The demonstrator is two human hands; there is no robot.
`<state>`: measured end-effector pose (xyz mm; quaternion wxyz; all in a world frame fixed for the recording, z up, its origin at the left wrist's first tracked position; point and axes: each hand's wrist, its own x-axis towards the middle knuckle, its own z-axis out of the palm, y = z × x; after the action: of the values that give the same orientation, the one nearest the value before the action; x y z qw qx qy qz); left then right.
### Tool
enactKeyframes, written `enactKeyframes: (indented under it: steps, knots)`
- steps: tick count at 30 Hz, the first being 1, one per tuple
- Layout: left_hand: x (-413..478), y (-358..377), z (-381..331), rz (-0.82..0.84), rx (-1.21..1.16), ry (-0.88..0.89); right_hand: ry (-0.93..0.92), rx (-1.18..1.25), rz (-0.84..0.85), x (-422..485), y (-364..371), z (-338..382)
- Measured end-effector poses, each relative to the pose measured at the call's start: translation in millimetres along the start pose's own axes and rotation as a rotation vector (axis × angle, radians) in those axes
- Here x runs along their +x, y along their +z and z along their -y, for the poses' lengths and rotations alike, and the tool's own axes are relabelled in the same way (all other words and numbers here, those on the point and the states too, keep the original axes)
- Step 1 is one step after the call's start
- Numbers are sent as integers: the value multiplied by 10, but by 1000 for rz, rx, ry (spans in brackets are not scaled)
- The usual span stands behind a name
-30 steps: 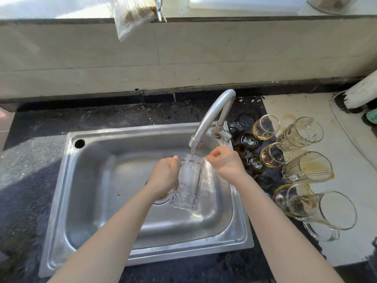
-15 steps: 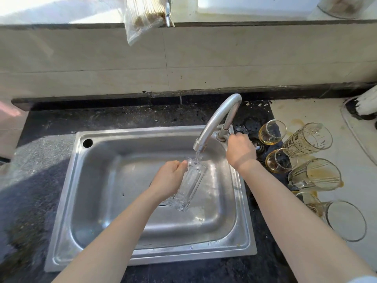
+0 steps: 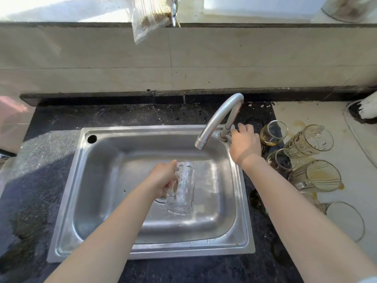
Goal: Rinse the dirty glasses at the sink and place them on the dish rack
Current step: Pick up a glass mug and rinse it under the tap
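My left hand (image 3: 163,177) grips the handle of a clear glass mug (image 3: 183,188) and holds it upright over the steel sink (image 3: 106,180), below and left of the spout. My right hand (image 3: 243,142) is curled round the tap handle at the base of the curved faucet (image 3: 220,117). No water stream shows under the spout. Several dirty glasses with brown residue lie on their sides on the counter to the right, among them a small round glass (image 3: 273,132), a patterned glass (image 3: 310,140) and a large stained one (image 3: 318,176).
Dark speckled countertop (image 3: 51,160) surrounds the sink. A tiled wall with a ledge rises behind, and a plastic bag (image 3: 150,17) hangs over its edge. A pale counter surface (image 3: 336,119) with brown spills lies at the right. No dish rack is in view.
My right hand left the mug and went to the tap handle. The water stream stopped. My left hand lowered the mug away from the spout and brought it upright.
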<state>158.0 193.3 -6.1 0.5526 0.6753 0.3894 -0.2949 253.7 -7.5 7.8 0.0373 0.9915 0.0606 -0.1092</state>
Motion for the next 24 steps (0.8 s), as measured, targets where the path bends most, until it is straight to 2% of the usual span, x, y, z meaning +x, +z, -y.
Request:
enactKeyframes:
  steps: [2,4,7,9,12,14,16,20,22,24]
  knots:
    - [2,-46,58,73,-258,-155,-53,85,-117,-168,69,49]
    - [-11,-51,103,147,-533,-268,-77,331,-72,-375,99,97]
    - [-31,13,178,149,-798,-364,-33,823,329,-650,74,114]
    - [-48,75,244,133,-909,-388,-55,990,551,-815,49,94]
    - [-160,182,300,94,-1067,-392,-111,1265,691,-1029,50,82]
    - [-257,259,313,79,-1157,-360,-44,1421,679,-1148,42,150]
    - [-319,313,336,99,-1166,-323,64,1400,569,-1229,11,297]
    - [-380,286,490,236,-1016,-288,205,999,314,-1330,-41,534]
    - [-475,218,539,296,-887,-249,229,948,237,-1368,-133,568]
    - [-575,127,548,317,-658,-174,205,935,198,-1388,-253,577]
